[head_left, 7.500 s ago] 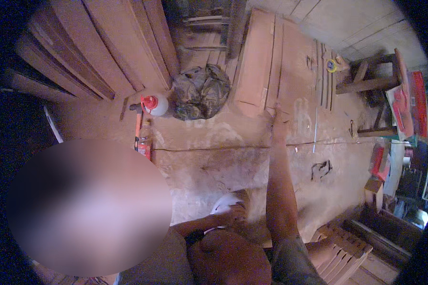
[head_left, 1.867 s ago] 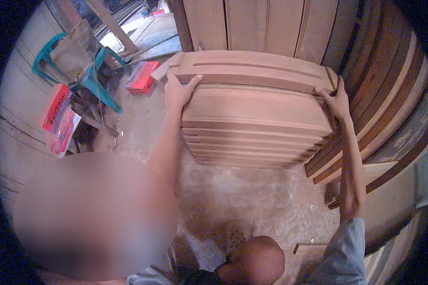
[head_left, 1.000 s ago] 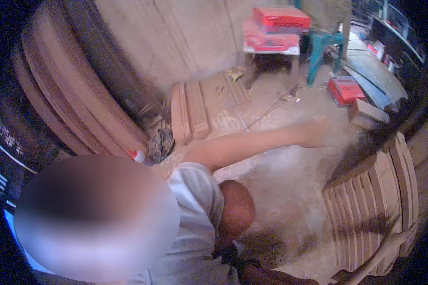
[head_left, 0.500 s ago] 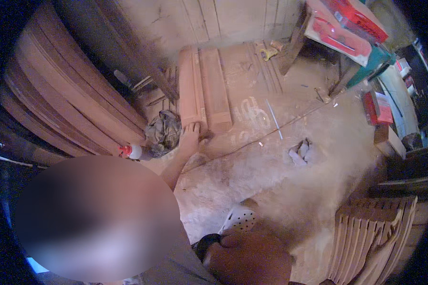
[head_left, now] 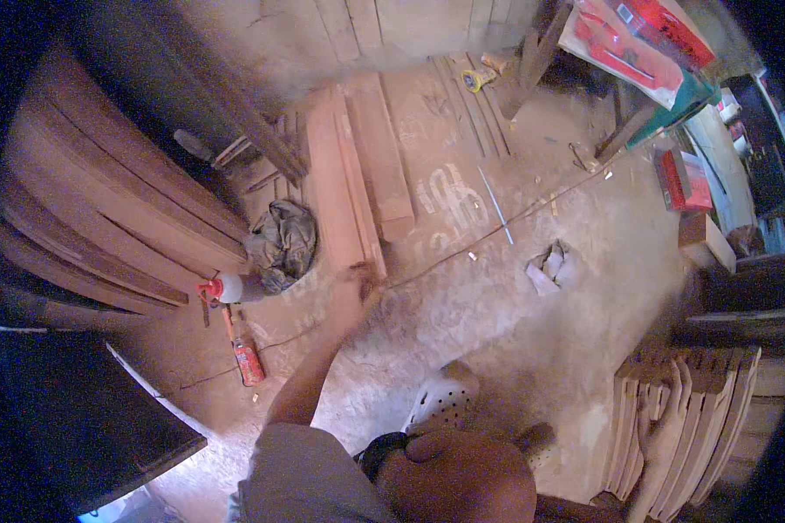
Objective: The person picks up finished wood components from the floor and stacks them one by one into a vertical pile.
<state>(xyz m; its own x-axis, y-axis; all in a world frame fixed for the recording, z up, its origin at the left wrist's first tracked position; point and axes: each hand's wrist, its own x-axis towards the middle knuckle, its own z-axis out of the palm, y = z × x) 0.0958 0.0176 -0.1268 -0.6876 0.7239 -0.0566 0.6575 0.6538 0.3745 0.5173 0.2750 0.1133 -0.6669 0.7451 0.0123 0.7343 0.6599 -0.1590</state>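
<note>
My left arm reaches forward from the lower edge. My left hand (head_left: pixel 355 281) is closed round the near end of a long reddish wooden board (head_left: pixel 336 174), its fingers partly smeared. This board lies on the floor beside a second wooden board (head_left: pixel 382 166), and its near end sticks out closer to me. My right hand (head_left: pixel 606 502) is low at the right, beside a stack of curved wooden pieces (head_left: pixel 689 427). It is dark there and its fingers are hard to make out. A bent knee (head_left: pixel 462 479) and a light perforated clog (head_left: pixel 445 399) show between my arms.
Tall planks (head_left: pixel 113 183) lean at the left, near a dark crumpled cloth (head_left: pixel 281 244) and a red canister (head_left: pixel 249 363). A cord (head_left: pixel 445 263), a thin rod (head_left: pixel 497 207) and a pale rag (head_left: pixel 548 267) lie on the dusty floor. A red box (head_left: pixel 663 33) sits on a table far right.
The left board has come toward me with my left hand at its end, past the end of the other board. The view has shifted, and the red canister now shows.
</note>
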